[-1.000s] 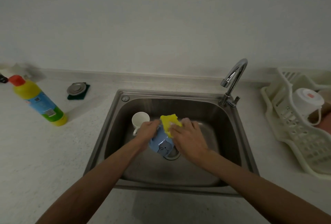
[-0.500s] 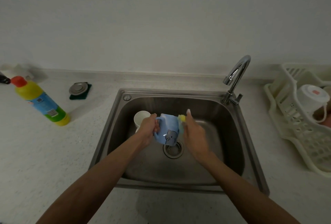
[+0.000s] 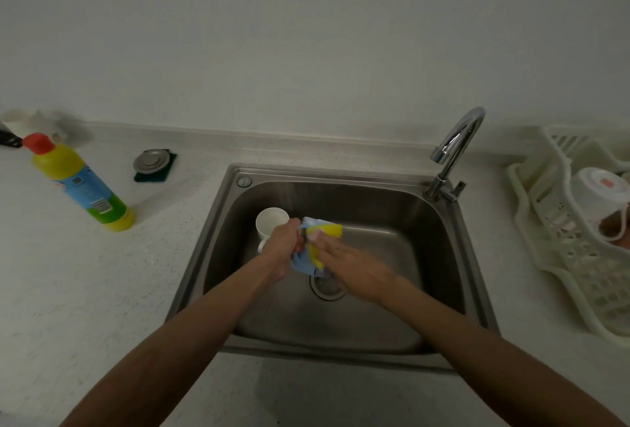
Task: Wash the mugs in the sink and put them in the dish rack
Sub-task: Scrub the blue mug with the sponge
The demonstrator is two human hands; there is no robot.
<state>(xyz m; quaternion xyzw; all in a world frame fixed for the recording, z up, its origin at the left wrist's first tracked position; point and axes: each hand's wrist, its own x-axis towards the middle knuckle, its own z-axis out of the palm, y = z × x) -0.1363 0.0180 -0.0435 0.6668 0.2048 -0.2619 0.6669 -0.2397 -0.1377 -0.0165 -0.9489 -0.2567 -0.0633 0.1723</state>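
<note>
Closest to us, our two forearms reach into the sink (image 3: 218,256) and meet over its middle. Our left hand (image 3: 282,245) is curled tight round the blue mug (image 3: 301,264) and holds it clear of the basin floor. Our right hand (image 3: 346,264) pinches the yellow sponge (image 3: 330,230) and presses it against the mug. The sponge seems to be folded over the mug's upper edge, though we cannot tell how far it reaches inside. So the mug sits between both hands, with the drain (image 3: 327,286) just below the grip.

We judge this to be the scrubbing step on the blue mug, about midway through the job. A white mug (image 3: 271,222) stands upright just beyond our left knuckles, touching or nearly touching them, and waits its turn.

Beyond the grip and to its right stands the faucet (image 3: 456,143), and we see no water running. Farther right, well apart on the counter, the dish rack (image 3: 552,256) already holds an upturned white cup (image 3: 596,191). Far to the left of the grip stand a detergent bottle (image 3: 78,181) and a sink stopper (image 3: 151,160).

Next we would need a hand freed to open the tap and then rinse off the mug. After that comes a long carry to the right, with a firm hold on a mug that is likely slippery.
</note>
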